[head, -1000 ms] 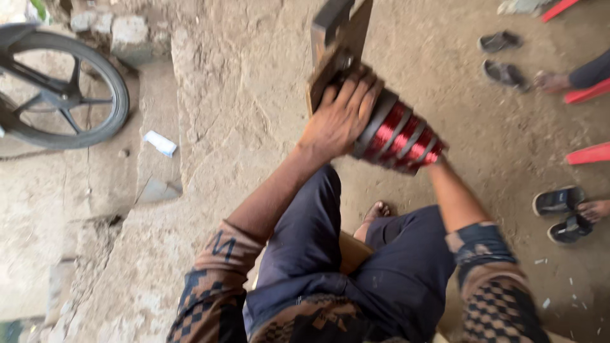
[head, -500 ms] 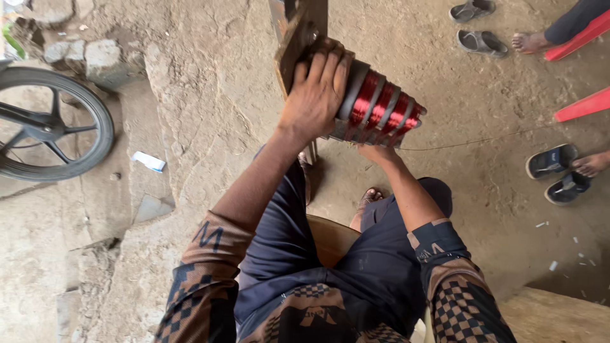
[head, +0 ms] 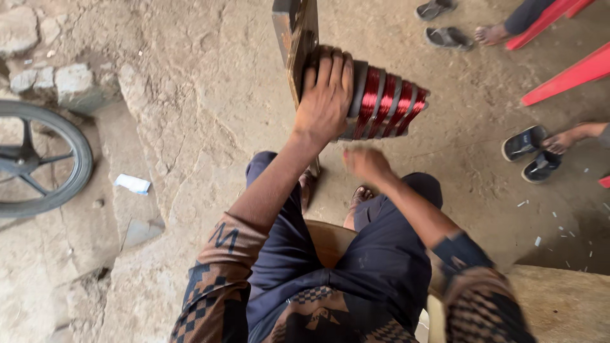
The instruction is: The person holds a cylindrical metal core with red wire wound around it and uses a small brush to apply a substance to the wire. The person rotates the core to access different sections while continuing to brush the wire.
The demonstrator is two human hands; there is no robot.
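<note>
A stepped winding former (head: 387,101) wound with red copper wire sticks out sideways from an upright wooden and metal stand (head: 294,38). My left hand (head: 325,95) grips the wide end of the former, fingers wrapped over its top by the stand. My right hand (head: 365,164) hovers just below the former, blurred, fingers loosely curled, holding nothing that I can see. I sit on a wooden stool (head: 327,240) with my knees either side of it.
Bare dirt floor all around. A wheel with a black tyre (head: 44,162) lies at the left near stones (head: 73,86) and a scrap of paper (head: 132,183). Other people's feet and sandals (head: 530,149) and red chair legs (head: 562,76) stand at the right.
My right hand has come off the underside of the former and dropped below it. My left hand stays gripping the wide end. The view has shifted so the wheel sits lower.
</note>
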